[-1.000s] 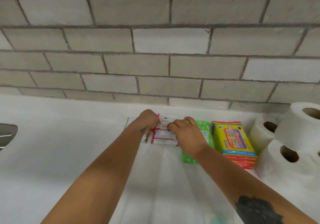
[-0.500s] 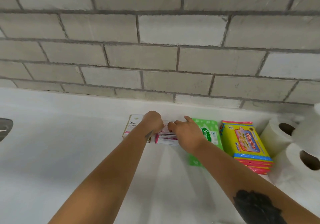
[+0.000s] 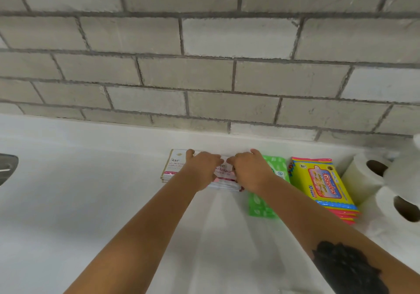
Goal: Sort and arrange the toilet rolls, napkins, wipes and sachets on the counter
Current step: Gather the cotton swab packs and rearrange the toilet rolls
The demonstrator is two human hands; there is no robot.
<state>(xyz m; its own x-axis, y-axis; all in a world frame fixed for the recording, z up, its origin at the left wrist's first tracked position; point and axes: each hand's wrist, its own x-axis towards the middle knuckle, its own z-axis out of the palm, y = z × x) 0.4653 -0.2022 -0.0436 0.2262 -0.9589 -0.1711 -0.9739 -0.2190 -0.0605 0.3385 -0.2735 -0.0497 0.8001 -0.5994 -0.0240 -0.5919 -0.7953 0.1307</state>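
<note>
Against the back wall lies a stack of white and pink Dove sachets [image 3: 173,166]. Right beside it is a second sachet stack [image 3: 225,181]. My left hand [image 3: 202,168] holds its left side and my right hand [image 3: 250,171] holds its right side, with fingers curled over the far edge and thumbs meeting on top. Much of this stack is hidden by my hands. A green wipes pack [image 3: 263,205] lies to the right, partly under my right wrist. Further right are a pile of yellow Giggles wipes packs [image 3: 322,187] and white toilet rolls [image 3: 363,178].
The white counter [image 3: 91,203] runs left to a metal sink edge [image 3: 6,168]. A grey brick wall [image 3: 204,78] rises straight behind the items. More toilet rolls [image 3: 400,205] are piled at the right edge of view.
Both hands have lowered the second sachet stack onto the counter and pushed it back toward the wall, next to the left stack. The view has tilted and shifted slightly.
</note>
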